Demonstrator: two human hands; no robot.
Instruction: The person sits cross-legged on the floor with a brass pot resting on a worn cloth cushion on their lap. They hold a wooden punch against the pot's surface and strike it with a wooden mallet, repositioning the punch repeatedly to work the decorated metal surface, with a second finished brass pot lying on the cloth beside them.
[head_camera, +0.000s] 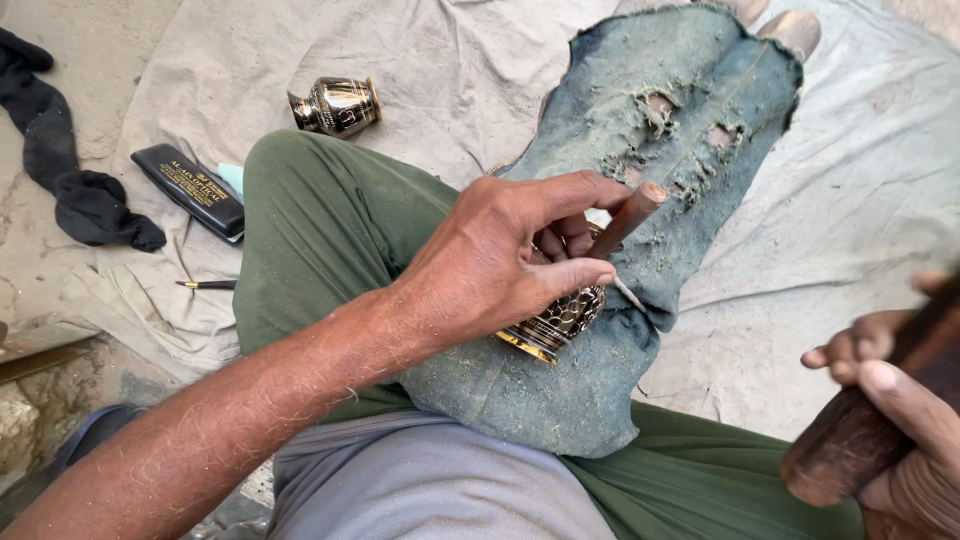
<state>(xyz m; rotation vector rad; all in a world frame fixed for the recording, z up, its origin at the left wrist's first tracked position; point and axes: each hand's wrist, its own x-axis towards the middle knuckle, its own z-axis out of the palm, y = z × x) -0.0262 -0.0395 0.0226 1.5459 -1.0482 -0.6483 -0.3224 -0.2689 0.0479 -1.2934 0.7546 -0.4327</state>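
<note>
Gripping a chisel (625, 218) against the brass pot (555, 325), left hand (500, 260) arches (right hand (900, 430) clutches a mallet (870, 420)).

Ground was bare sandy concrete (40, 270), pale and dusty, rough and broken at lower left. Large creased grey-white cloth (470, 70) lay spread over it, edges rumpled. Black rag (70, 170) sprawled on concrete at left. Black flat case (190, 190) rested at cloth edge, dark pen (207, 285) just below it. Small dark brass vase (337, 106) lay tipped on cloth. Light was soft, even daylight.
</note>
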